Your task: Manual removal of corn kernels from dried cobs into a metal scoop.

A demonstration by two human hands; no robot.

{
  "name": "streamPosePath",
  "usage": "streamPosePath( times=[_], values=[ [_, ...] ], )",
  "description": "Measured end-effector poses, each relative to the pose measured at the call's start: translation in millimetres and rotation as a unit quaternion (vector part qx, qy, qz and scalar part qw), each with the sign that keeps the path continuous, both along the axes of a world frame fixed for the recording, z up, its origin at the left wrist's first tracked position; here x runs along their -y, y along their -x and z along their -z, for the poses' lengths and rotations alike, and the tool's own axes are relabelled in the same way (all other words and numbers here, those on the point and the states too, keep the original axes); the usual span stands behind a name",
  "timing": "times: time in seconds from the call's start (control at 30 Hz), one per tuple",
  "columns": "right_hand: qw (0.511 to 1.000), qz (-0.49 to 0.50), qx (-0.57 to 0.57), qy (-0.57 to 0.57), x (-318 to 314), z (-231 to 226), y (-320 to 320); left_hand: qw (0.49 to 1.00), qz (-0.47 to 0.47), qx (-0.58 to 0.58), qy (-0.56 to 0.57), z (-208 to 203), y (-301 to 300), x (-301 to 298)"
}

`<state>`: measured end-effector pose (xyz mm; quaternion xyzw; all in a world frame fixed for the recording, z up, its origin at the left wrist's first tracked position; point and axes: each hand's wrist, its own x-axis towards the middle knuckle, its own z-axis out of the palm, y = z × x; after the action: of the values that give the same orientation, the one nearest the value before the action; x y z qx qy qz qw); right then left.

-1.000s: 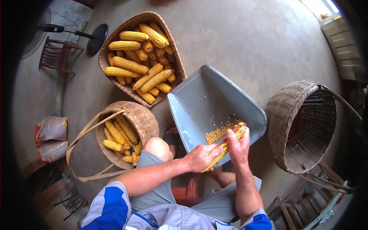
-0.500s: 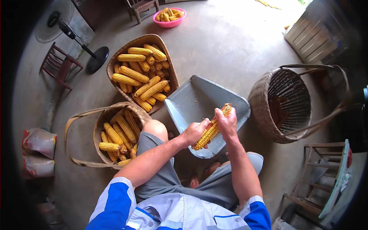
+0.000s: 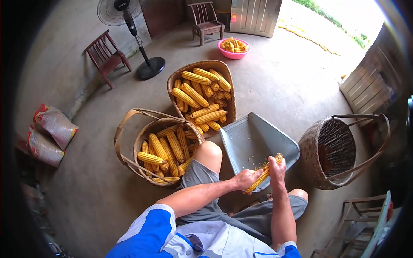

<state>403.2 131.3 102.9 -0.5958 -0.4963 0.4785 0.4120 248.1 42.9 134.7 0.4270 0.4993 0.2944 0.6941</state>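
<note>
An ear of corn (image 3: 259, 180) is held aslant above the near right part of a gray metal scoop (image 3: 235, 134) on a concrete floor (image 3: 97, 172), its far end clasped by the right hand (image 3: 277, 170) and its left side gripped by the left hand (image 3: 245, 179); the undersides of the fingers are hidden. Loose kernels (image 3: 254, 164) are scattered in the scoop, flanked by a corn-filled wicker basket (image 3: 149, 130) at left and a dark wicker basket (image 3: 310, 159) at right. Kernels could be spilled on the floor, it is judged, if the ear's near end were drawn past the scoop's rim; the ear could be dropped if either grip were loosened. Red-marked plastic sacks (image 3: 56, 124) are seen far left, their print illegible.
</note>
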Motion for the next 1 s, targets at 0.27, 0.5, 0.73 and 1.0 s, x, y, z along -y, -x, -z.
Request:
streamPosePath(
  times=[0.27,0.5,0.73,1.0],
  values=[
    [0.998,-0.014,-0.052,0.029,-21,-1,10,0.996,-0.072,0.039,0.022,5,4,-20],
    [0.999,0.039,0.008,0.005,-42,21,-1,0.998,0.015,-0.042,-0.039,13,0,-37],
    [1.0,-0.014,0.006,0.009,-43,15,6,0.992,-0.05,-0.056,-0.106,20,4,-38],
    [1.0,-0.009,0.012,0.023,-52,27,3,1.0,-0.01,-0.005,0.024,4,8,-47]
  ],
)
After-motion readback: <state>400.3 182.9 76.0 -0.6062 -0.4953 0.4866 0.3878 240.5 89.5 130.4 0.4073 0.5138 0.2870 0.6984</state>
